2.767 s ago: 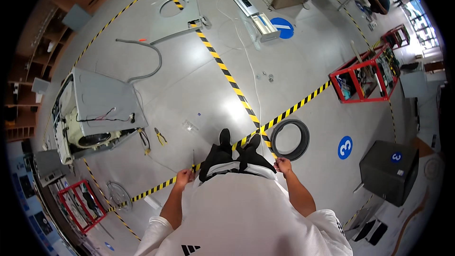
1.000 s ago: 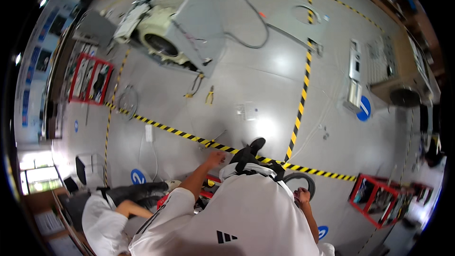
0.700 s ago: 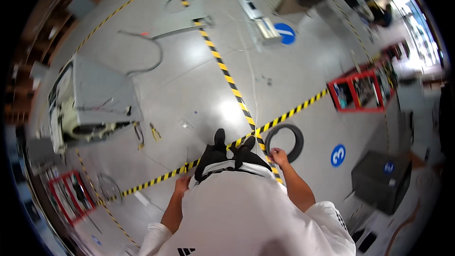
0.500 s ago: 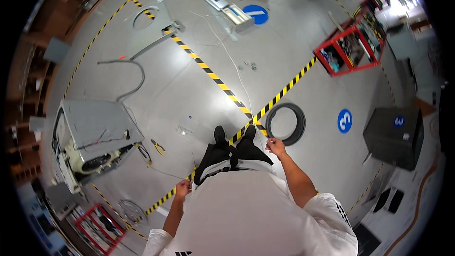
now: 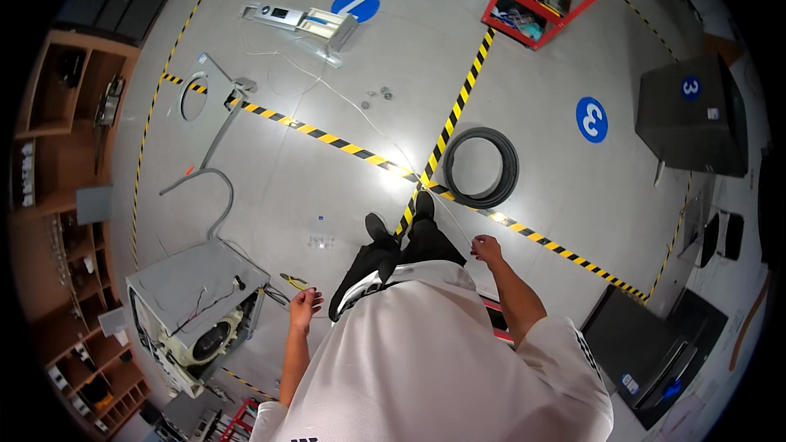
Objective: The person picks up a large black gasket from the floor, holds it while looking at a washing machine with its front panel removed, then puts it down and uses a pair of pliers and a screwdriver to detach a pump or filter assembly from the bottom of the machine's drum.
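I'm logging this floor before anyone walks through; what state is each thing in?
Yellow-handled pliers: lying on floor
Left hand: loosely curled, holding nothing visible
Right hand: loosely curled, grip on anything unclear
Black ring: flat on floor
Grey cabinet: open, insides exposed
Grey hose: curved on floor
Panel with round hole: flat on floor
White control panel: detached, on floor
Red cart: loaded

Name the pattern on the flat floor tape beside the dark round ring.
The tape is striped black and yellow, clearest in head view.
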The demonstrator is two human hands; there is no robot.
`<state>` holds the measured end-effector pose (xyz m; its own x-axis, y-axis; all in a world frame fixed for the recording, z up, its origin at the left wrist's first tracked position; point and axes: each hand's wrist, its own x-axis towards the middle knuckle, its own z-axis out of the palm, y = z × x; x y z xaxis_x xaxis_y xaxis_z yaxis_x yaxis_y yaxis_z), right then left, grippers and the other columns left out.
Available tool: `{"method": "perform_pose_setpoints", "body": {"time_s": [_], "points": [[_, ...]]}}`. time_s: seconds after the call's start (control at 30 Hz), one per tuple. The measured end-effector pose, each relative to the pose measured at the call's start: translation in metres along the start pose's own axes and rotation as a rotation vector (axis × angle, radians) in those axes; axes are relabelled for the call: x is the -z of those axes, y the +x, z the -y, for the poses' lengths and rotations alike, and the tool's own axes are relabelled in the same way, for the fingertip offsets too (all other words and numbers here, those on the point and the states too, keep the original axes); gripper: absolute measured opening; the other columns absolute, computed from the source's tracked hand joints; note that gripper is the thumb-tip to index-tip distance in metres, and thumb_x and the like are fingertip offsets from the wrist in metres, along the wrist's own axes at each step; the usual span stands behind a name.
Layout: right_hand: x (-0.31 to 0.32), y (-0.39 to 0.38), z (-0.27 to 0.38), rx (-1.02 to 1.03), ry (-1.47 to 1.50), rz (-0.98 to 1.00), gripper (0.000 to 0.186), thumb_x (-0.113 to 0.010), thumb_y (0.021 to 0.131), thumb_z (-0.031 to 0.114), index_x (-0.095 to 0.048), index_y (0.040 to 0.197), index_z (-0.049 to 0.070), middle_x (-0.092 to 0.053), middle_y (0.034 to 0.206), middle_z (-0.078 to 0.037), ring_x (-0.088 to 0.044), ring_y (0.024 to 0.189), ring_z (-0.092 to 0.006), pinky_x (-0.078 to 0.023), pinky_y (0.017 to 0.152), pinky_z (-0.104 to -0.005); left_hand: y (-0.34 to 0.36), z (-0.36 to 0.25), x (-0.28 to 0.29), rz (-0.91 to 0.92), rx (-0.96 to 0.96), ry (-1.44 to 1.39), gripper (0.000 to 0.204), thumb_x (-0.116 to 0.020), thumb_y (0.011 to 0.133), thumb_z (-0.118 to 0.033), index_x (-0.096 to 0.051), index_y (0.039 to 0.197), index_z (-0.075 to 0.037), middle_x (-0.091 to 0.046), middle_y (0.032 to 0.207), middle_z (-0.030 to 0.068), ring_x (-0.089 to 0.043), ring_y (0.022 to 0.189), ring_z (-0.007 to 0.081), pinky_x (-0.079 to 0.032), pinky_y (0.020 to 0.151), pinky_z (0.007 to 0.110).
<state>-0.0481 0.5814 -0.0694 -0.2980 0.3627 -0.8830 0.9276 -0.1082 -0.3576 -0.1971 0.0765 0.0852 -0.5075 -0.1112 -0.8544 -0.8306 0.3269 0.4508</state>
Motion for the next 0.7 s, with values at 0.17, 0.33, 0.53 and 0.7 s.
{"method": "perform_pose_setpoints", "body": {"time_s": [0.17, 0.33, 0.53, 0.7], "points": [[0.011, 0.023, -0.007, 0.021, 0.017, 0.004, 0.032, -0.06, 0.087, 0.023, -0.064, 0.113, 0.003, -0.069, 0.086, -0.007, -0.07, 0.07, -0.0157, -0.055, 0.056, -0.028, -0.007, 0.0, -0.016, 0.013, -0.008, 0.096, 0.037, -0.062, 0.093, -0.036, -0.063, 0.113, -0.005, -0.069, 0.102, 0.0086, -0.067, 0.089, 0.0177, -0.054, 0.074, 0.032], [0.015, 0.041, 0.001, 0.097, -0.011, -0.072, 0.033, -0.059, 0.083, 0.026, -0.069, 0.106, 0.004, -0.072, 0.079, -0.01, -0.072, 0.068, -0.0194, -0.056, 0.067, -0.0306, -0.028, -0.005, -0.016, 0.041, 0.027, 0.257, 0.034, -0.063, 0.093, -0.032, -0.062, 0.114, -0.005, -0.07, 0.098, 0.0078, -0.067, 0.084, 0.016, -0.055, 0.067, 0.029], [0.014, 0.06, 0.006, 0.072, -0.023, -0.064, 0.033, -0.062, 0.087, 0.025, -0.066, 0.111, 0.002, -0.071, 0.087, -0.009, -0.071, 0.07, -0.0165, -0.056, 0.061, -0.0285, -0.032, -0.03, -0.009, 0.061, 0.05, 0.373, 0.038, -0.061, 0.094, -0.031, -0.061, 0.115, 0.001, -0.069, 0.096, 0.0097, -0.068, 0.081, 0.0167, -0.055, 0.066, 0.029], [-0.002, 0.088, 0.007, 0.081, -0.197, -0.176, 0.035, -0.062, 0.084, 0.028, -0.067, 0.111, 0.005, -0.072, 0.094, -0.013, -0.071, 0.078, -0.0228, -0.056, 0.075, -0.0335, -0.004, -0.074, 0.004, 0.094, 0.167, 0.402, 0.038, -0.059, 0.096, -0.03, -0.06, 0.119, 0.001, -0.07, 0.101, 0.0113, -0.069, 0.086, 0.0186, -0.054, 0.069, 0.028]]}}
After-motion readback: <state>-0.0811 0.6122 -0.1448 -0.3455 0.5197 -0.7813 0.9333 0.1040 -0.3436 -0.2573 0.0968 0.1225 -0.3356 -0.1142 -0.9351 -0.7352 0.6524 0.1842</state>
